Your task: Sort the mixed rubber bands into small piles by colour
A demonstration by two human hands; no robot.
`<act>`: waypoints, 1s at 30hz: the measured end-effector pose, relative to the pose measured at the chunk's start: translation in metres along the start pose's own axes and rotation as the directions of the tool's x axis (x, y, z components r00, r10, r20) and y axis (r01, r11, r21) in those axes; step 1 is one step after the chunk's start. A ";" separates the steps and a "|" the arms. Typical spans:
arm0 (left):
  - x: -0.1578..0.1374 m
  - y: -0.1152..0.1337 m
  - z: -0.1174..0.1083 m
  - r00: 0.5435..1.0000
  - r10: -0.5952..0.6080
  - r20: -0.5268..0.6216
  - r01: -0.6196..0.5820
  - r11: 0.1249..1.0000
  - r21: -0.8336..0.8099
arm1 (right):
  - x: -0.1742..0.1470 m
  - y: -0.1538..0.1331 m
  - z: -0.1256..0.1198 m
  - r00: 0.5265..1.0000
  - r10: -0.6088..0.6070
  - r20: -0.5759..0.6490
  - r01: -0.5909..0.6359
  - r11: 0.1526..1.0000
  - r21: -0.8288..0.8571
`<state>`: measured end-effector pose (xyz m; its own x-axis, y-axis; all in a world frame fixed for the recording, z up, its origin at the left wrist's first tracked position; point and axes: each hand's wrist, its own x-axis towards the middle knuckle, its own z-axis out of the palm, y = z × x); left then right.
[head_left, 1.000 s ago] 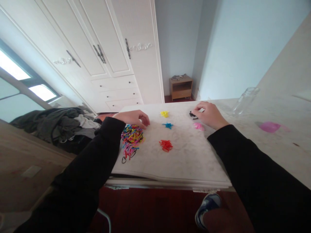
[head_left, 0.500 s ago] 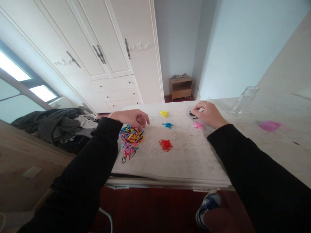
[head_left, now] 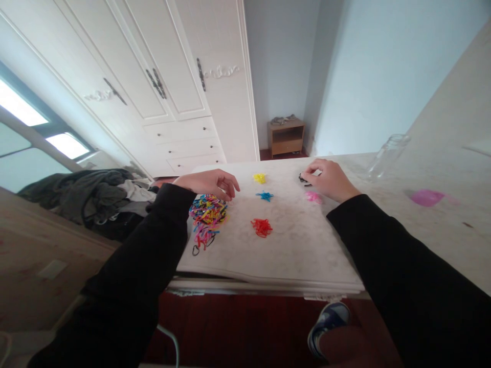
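A heap of mixed-colour rubber bands (head_left: 208, 214) lies on the left of the white tabletop (head_left: 295, 245). Just above its far edge hovers my left hand (head_left: 215, 184), fingers loosely bent and apart, with nothing visible in them. At the far right, my right hand (head_left: 332, 179) pinches at a small pile of black rubber bands (head_left: 303, 178); its fingertips partly hide the pile. Pink rubber bands (head_left: 313, 197) lie close below that hand. Between the hands are yellow rubber bands (head_left: 260, 178), blue rubber bands (head_left: 265, 196) and red rubber bands (head_left: 261, 227), each in its own pile.
A clear glass jar (head_left: 389, 156) lies tilted in view at the right, with a pink translucent item (head_left: 426, 198) nearer me. Dark clothes (head_left: 88, 199) are piled left of the table. A white wardrobe (head_left: 226, 117) and a small wooden cabinet (head_left: 287, 137) stand behind.
My left hand has shifted slightly to the right and up from the mixed heap. The right hand stays at the black rubber bands, almost unmoved.
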<state>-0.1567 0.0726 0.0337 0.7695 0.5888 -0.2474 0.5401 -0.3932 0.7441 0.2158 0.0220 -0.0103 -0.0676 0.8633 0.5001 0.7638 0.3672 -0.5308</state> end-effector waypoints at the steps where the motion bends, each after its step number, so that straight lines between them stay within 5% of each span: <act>1: 0.000 0.000 0.000 1.000 -0.018 -0.003 0.018 1.000 0.006 | 0.000 0.000 0.000 1.000 0.001 -0.001 -0.001 1.000 -0.003; 13: 0.012 0.005 0.015 0.987 0.056 -0.150 -0.067 0.995 -0.069 | 0.000 0.000 0.001 1.000 -0.002 -0.013 0.002 1.000 0.008; 22: 0.023 0.025 0.039 0.932 0.160 -0.327 -0.236 0.949 -0.209 | 0.000 -0.001 0.002 0.999 -0.031 0.009 0.031 0.999 -0.007; 30: 0.022 0.041 0.057 0.962 0.217 -0.165 -0.257 0.925 -0.280 | 0.000 -0.003 0.004 1.000 -0.013 0.014 0.014 1.000 -0.015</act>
<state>-0.0984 0.0291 0.0232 0.8013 0.5977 0.0263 0.2061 -0.3169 0.9258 0.2114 0.0220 -0.0114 -0.0866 0.8629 0.4978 0.7727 0.3736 -0.5132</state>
